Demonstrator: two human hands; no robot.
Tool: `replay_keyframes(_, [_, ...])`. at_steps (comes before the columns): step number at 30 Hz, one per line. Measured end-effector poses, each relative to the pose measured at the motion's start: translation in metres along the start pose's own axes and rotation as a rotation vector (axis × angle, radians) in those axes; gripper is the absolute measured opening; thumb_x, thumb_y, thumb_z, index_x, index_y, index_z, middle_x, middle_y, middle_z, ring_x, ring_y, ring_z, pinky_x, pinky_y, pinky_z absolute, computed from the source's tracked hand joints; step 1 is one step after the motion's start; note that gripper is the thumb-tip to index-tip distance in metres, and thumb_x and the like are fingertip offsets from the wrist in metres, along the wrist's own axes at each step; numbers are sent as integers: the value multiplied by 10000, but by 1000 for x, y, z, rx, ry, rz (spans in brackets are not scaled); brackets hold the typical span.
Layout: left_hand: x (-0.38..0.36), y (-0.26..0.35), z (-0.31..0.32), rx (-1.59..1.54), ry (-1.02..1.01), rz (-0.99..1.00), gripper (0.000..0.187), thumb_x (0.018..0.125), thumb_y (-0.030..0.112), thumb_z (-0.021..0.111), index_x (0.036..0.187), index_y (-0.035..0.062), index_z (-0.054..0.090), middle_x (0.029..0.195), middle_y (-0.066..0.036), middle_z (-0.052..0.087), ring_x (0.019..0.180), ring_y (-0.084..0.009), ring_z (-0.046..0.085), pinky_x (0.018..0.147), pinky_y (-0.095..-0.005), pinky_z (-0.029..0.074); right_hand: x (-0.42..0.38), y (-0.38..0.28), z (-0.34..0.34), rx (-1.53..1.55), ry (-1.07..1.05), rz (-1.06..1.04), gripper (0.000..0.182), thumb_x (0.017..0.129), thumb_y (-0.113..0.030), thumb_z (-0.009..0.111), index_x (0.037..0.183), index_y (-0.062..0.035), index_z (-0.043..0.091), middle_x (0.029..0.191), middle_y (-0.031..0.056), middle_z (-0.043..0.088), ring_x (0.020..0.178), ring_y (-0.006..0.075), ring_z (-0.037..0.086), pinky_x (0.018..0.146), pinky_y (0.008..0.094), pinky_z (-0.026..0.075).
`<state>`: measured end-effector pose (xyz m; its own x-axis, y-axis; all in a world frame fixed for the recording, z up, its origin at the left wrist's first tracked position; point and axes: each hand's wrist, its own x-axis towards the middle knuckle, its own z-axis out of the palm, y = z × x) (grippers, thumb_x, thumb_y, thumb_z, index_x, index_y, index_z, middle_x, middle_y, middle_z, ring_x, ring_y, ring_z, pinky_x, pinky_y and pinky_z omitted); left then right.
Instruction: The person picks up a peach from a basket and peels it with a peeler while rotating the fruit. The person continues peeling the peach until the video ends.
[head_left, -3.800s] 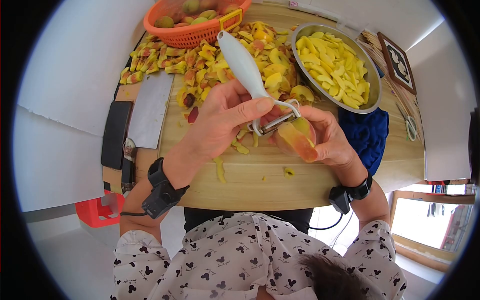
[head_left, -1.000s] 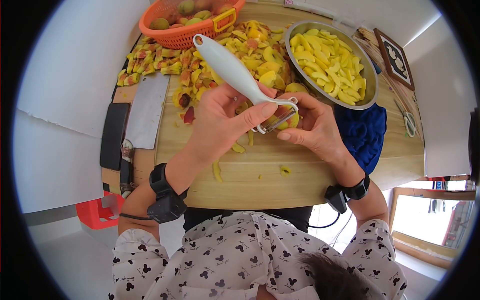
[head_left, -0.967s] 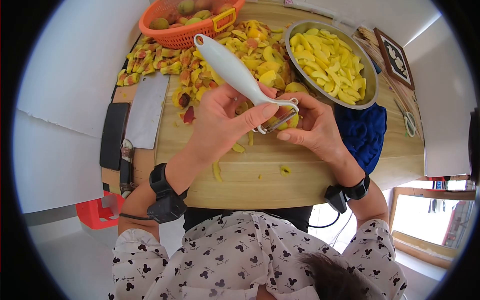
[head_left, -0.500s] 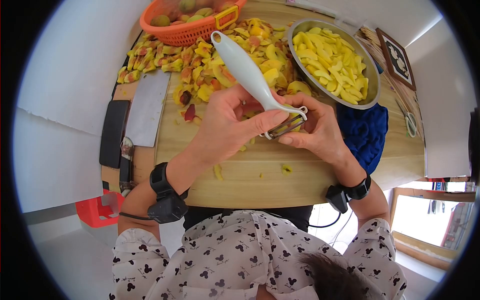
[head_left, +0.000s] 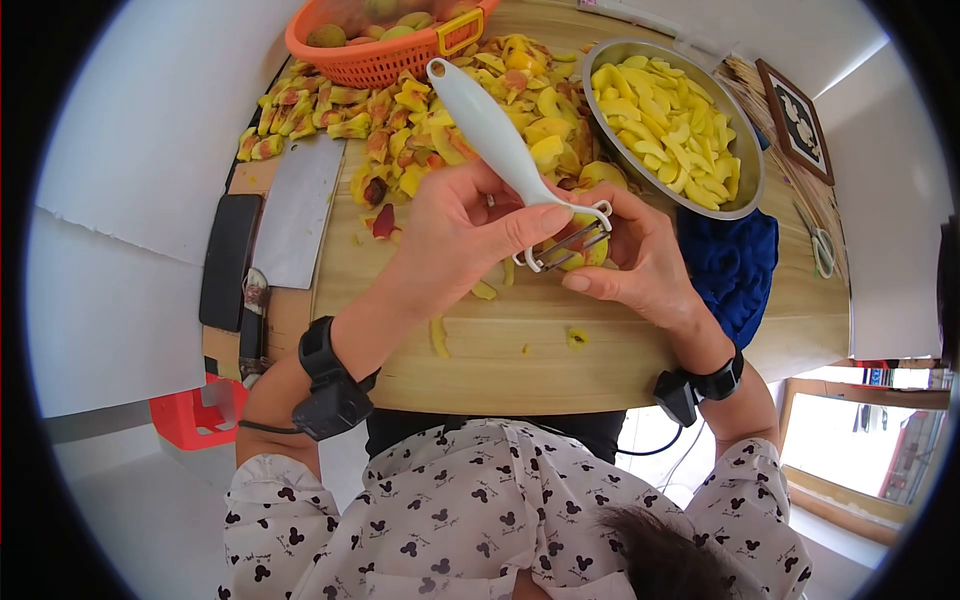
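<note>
"What's nearest?"
"The wooden tabletop's (head_left: 500, 392) front edge, then a strip of wood with peel scraps (head_left: 439, 337)."
"Fingers?"
"Left hand (head_left: 470, 225) grips the white Y-peeler (head_left: 490, 130); right hand (head_left: 640, 255) curls round a partly peeled peach (head_left: 594, 252) at the blade."
"Beyond?"
"Heaped peelings (head_left: 545, 125), near the steel basin's (head_left: 749, 170) rim and orange basket (head_left: 370, 70)."

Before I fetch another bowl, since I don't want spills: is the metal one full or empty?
Well filled, not brimming: yellow slices hide the bottom of the metal bowl, and bare wall shows below the rim.
</note>
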<state>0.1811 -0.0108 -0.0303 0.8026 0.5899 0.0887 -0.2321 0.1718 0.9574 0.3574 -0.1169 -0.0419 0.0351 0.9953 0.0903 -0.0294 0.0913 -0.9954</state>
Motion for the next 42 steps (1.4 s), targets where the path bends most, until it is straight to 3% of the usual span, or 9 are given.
replay_keyframes(29, [1, -1, -8, -46, 7, -1, 234, 833, 96, 676, 1021, -30, 614, 1007, -134, 658, 933, -167, 624, 863, -299, 489, 0, -1, -4, 172, -156, -16, 573, 718, -37, 770, 1215, -16, 487, 1138, 35, 495, 1092, 156, 468, 963, 312, 394])
replay_keyframes(42, [1, -2, -8, -127, -29, 16, 253, 843, 112, 666, 1044, -25, 597, 1027, -126, 636, 965, -172, 604, 892, -301, 473, 1, 0, -4, 326, -198, 4, 583, 704, -11, 765, 1220, -22, 494, 1155, 33, 487, 1092, 150, 452, 923, 297, 391])
